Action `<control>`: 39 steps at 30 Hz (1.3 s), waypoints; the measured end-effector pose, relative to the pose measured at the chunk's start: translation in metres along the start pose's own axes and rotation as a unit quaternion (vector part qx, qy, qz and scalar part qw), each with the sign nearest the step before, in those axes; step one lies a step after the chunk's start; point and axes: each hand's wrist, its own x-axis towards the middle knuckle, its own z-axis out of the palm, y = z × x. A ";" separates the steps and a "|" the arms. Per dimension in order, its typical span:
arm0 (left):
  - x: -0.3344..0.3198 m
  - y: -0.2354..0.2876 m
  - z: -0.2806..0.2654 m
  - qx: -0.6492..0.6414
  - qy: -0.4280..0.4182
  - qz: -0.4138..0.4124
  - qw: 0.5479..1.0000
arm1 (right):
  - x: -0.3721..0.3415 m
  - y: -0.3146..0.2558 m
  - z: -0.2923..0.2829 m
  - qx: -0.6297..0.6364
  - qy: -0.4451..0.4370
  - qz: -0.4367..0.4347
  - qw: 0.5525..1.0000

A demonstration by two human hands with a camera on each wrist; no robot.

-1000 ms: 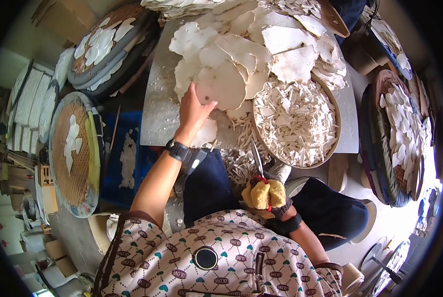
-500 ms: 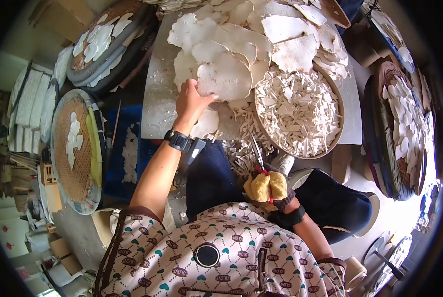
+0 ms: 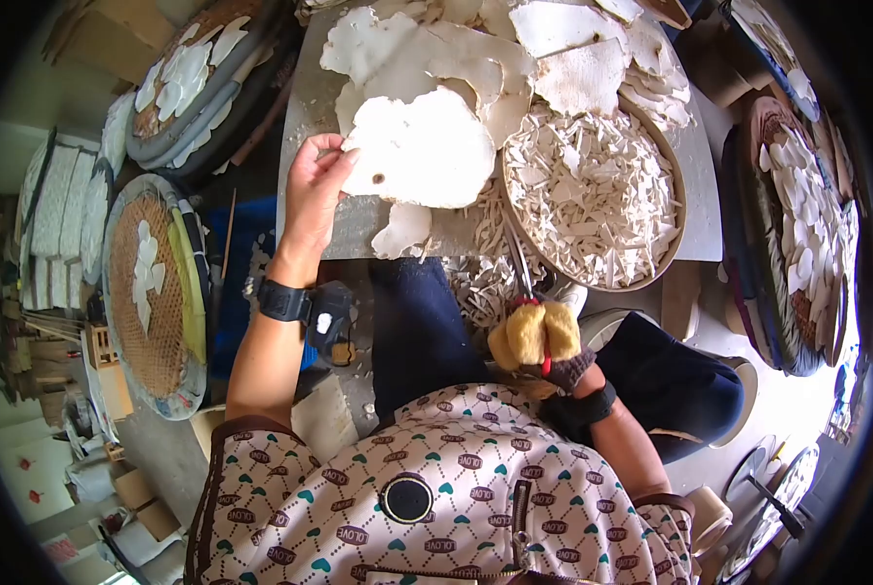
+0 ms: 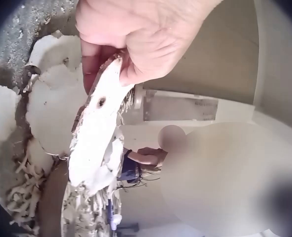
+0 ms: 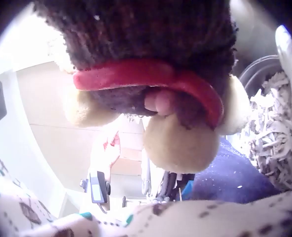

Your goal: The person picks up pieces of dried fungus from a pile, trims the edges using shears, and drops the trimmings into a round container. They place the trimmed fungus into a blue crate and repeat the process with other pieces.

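Left hand [image 3: 312, 190] pinches irregular white sheet [image 3: 422, 146] by its left margin, above counter [image 3: 702, 226] toward near left corner. Gloved right hand [image 3: 544, 341] curls round red-handled scissors [image 3: 520, 258] at near edge. Round tray [image 3: 681, 200] holds white strips [image 3: 593, 195].

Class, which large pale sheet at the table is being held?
The brightest sheet, with a dark spot near its lower left edge: the left hand pinches its left side, while the other sheets lie heaped on the table.

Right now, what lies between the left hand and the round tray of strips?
In the head view, the pale sheet pinched by the left hand fills most of that stretch, with some loose strips beside the round tray.
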 end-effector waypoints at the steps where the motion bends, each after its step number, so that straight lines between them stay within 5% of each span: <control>1: -0.004 0.004 0.003 -0.003 -0.008 -0.011 1.000 | 0.007 -0.004 0.003 0.094 -0.049 0.008 0.994; 2: -0.010 0.010 0.008 -0.006 -0.017 -0.021 1.000 | 0.004 -0.013 0.008 -0.244 -0.068 -0.003 0.967; 3: -0.013 0.011 0.010 -0.010 -0.025 -0.031 0.999 | 0.004 -0.029 0.021 -0.552 -0.082 -0.027 0.829; 5: -0.018 0.005 0.011 0.013 -0.045 -0.030 0.998 | 0.013 -0.035 0.029 -0.478 -0.090 -0.052 0.872; 6: -0.021 0.001 0.014 0.008 -0.044 -0.033 0.998 | 0.017 -0.031 0.028 -0.524 -0.081 -0.071 0.845; 10: -0.036 -0.010 0.034 -0.121 0.007 -0.059 0.991 | 0.021 -0.028 0.037 -0.310 -0.044 -0.051 0.948; 13: -0.050 -0.022 0.058 -0.163 -0.008 -0.050 0.985 | 0.025 -0.014 0.036 -0.138 -0.059 -0.066 0.987; 21: -0.041 -0.023 0.061 -0.110 -0.080 -0.039 0.990 | 0.029 -0.008 0.027 -0.119 -0.115 -0.071 0.984; 29: -0.035 -0.021 0.058 -0.114 -0.108 -0.107 0.982 | 0.027 0.008 0.028 0.162 -0.078 0.025 0.983; 33: -0.034 -0.019 0.057 -0.098 -0.125 -0.134 0.978 | 0.029 -0.001 0.030 -0.072 -0.119 -0.040 0.989; 36: -0.038 -0.021 0.059 -0.091 -0.131 -0.145 0.977 | 0.031 -0.011 0.038 -0.308 -0.096 -0.107 0.940; 39: -0.037 -0.023 0.060 -0.103 -0.135 -0.146 0.975 | 0.035 -0.004 0.038 0.064 -0.099 0.001 0.993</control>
